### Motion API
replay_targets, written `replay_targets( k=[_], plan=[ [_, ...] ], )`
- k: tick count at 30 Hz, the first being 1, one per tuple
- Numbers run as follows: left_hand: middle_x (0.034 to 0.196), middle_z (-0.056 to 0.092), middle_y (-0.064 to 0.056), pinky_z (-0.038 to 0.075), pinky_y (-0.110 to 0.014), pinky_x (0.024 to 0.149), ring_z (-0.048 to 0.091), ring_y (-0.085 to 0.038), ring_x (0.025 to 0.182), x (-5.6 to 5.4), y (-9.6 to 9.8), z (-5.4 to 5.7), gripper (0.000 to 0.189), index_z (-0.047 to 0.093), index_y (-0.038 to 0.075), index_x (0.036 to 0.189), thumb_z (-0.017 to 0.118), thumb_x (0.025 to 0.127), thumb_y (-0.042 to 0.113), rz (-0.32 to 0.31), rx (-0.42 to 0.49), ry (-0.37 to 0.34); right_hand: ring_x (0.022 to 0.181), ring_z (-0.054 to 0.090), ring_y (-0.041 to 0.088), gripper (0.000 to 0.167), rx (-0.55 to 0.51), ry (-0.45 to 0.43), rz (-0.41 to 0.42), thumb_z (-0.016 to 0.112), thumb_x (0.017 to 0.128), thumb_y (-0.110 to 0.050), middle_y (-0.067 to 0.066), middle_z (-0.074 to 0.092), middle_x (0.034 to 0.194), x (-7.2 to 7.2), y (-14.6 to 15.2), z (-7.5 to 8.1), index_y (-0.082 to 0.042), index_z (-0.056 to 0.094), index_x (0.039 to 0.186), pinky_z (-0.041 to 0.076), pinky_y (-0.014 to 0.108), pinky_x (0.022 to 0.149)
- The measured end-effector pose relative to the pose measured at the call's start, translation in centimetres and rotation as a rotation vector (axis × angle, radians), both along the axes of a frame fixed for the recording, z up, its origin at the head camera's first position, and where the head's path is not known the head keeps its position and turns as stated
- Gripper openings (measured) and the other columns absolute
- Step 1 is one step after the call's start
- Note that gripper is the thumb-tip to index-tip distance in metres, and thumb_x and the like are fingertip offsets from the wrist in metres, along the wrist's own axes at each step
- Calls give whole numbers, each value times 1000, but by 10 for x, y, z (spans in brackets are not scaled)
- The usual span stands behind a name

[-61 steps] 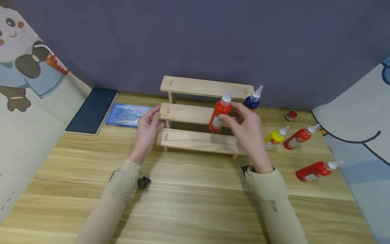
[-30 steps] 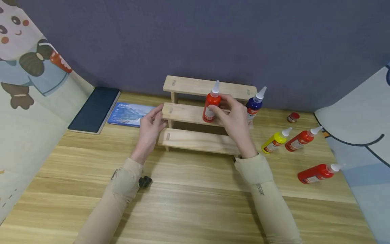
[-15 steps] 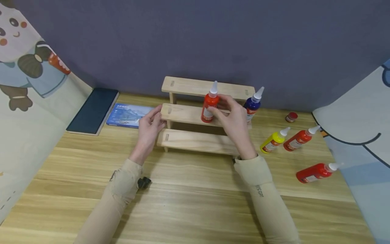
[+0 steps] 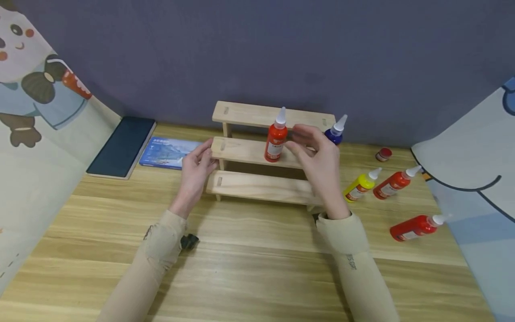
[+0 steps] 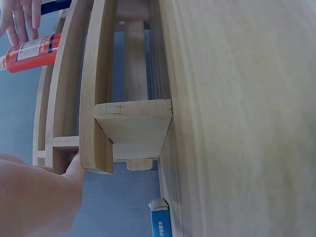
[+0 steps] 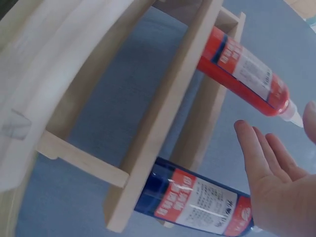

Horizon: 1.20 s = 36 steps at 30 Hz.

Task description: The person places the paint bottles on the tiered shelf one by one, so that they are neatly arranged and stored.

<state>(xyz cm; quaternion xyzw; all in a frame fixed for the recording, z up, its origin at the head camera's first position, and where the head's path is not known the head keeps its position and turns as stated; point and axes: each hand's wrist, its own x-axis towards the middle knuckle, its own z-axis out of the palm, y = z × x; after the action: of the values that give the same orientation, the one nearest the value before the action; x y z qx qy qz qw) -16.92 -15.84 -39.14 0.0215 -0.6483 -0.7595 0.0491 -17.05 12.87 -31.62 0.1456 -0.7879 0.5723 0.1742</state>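
A three-tier wooden step rack (image 4: 261,185) stands against the dark backdrop. My left hand (image 4: 196,170) grips the left end of its middle tier; in the left wrist view, the rack partly hides the fingertips. Upright on that same tier is a red paint bottle (image 4: 275,145) with a white nozzle cap. My right hand (image 4: 322,163) is just right of this bottle, fingers extended and apart from it, as the gap in the right wrist view shows. Behind this hand, a dark blue paint bottle (image 6: 197,202) stands at the tier's right end.
Right of the rack are a yellow paint bottle (image 4: 359,188), two more red bottles, one standing (image 4: 392,184) and one nearer (image 4: 414,228), and a small red-lidded jar (image 4: 384,154). A dark tablet-like slab (image 4: 122,146) and a blue box (image 4: 169,152) lie left.
The red bottle came left and down onto the middle tier, held by my right hand. Since then the right hand has let go and moved right. My left hand stays at the rack's end.
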Motion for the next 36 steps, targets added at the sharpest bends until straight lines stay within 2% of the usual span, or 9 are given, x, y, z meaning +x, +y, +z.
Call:
replay_targets(
  k=[2, 7, 13, 17, 26, 36],
  plan=[
    [156, 50, -28, 52, -31, 115, 53, -38, 143, 0, 0, 0, 47, 40, -1, 162, 42, 117, 11, -4, -1, 0, 116, 72, 29, 41, -6, 14, 1, 83, 96, -7, 11, 73, 132, 3, 2, 1, 3, 70, 133, 63, 27, 98],
    [155, 50, -28, 52, -32, 115, 53, -39, 142, 1, 1, -1, 46, 40, -2, 162, 42, 117, 9, 1, 5, -1, 116, 72, 23, 39, 9, 27, -27, 82, 96, -7, 9, 74, 131, 12, 9, 4, 0, 71, 133, 63, 26, 98],
    [156, 49, -29, 52, -33, 115, 52, -40, 143, 1, 1, -1, 46, 40, -4, 161, 41, 117, 8, 8, 19, 1, 118, 71, 24, 38, 15, 35, -37, 80, 97, -2, 9, 74, 132, 32, 17, 11, -1, 71, 134, 62, 26, 101],
    [157, 48, -29, 51, -33, 115, 51, -39, 144, 1, 1, -1, 46, 40, -3, 161, 41, 117, 7, 12, 20, -1, 117, 72, 19, 38, 30, 57, -39, 79, 98, 1, 6, 75, 130, 44, 23, 18, 0, 70, 134, 62, 26, 99],
    [157, 49, -28, 52, -33, 115, 52, -38, 144, 1, 1, 0, 46, 40, -2, 162, 42, 117, 9, 9, 14, 4, 113, 73, 15, 38, 42, 85, -83, 76, 97, 6, 9, 76, 127, 61, 46, 25, -1, 72, 134, 62, 21, 96],
    [158, 48, -28, 51, -34, 116, 51, -38, 144, -1, 0, -1, 46, 41, -2, 162, 42, 117, 9, 11, 11, 2, 113, 72, 9, 39, 165, 84, -180, 77, 96, 6, 6, 76, 128, 78, 66, 29, -3, 72, 134, 59, 14, 95]
  ],
)
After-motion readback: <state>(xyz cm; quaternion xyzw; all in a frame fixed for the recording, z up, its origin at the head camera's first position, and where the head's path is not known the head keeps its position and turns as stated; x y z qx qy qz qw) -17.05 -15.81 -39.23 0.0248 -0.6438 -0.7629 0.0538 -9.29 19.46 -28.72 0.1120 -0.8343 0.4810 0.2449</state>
